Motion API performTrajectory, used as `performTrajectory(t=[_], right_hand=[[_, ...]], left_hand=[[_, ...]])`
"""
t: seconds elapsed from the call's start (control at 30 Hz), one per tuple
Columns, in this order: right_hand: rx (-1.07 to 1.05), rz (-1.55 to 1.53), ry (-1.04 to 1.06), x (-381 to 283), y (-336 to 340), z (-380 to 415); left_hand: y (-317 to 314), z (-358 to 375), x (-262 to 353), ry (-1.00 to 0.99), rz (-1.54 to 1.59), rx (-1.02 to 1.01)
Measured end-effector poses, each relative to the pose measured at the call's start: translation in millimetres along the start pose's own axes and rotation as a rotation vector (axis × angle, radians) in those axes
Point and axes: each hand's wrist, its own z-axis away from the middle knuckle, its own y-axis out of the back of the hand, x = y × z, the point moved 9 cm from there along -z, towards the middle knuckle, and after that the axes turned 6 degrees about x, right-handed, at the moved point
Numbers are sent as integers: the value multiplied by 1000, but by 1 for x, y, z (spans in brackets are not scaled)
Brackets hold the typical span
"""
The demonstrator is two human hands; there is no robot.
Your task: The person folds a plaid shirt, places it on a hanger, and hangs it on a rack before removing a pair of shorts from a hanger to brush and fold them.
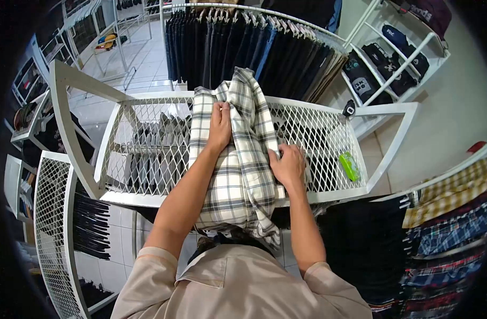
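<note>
A white plaid flannel shirt (225,183) with grey-blue lines lies partly folded across the white mesh rack top (328,143). Its lower end hangs over the near edge, toward my body. My left hand (220,127) is on the upper middle of the shirt, with its fingers pressed together on a fold of the cloth. At the shirt's right edge rests my right hand (289,164), its thumb apart from the bent fingers and its fingertips partly hidden. A bright green packet (349,166) lies on the mesh to the right.
White frame bars rise at the left (73,127) and right (395,143) ends of the rack. Grey garments (150,154) hang beneath the mesh. Beyond stands a rail of dark trousers (222,48). Caps (363,85) fill shelves at upper right; plaid shirts (451,212) hang at right.
</note>
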Motion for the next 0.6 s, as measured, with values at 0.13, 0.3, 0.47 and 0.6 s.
performTrajectory(t=[0.13,0.3,0.47,0.6], right_hand=[[-193,-376,-216,3,4,-9],[132,-877,-228,37,44,-48],[260,-561,-215,88,122,-123],[284,-163,-164,121,129,-185]], left_hand=[[11,5,28,-53,-20,105],[23,4,49,-134,-72,196],[10,9,62,-143,-101,88],[-7,13,63,-116,-101,-53]])
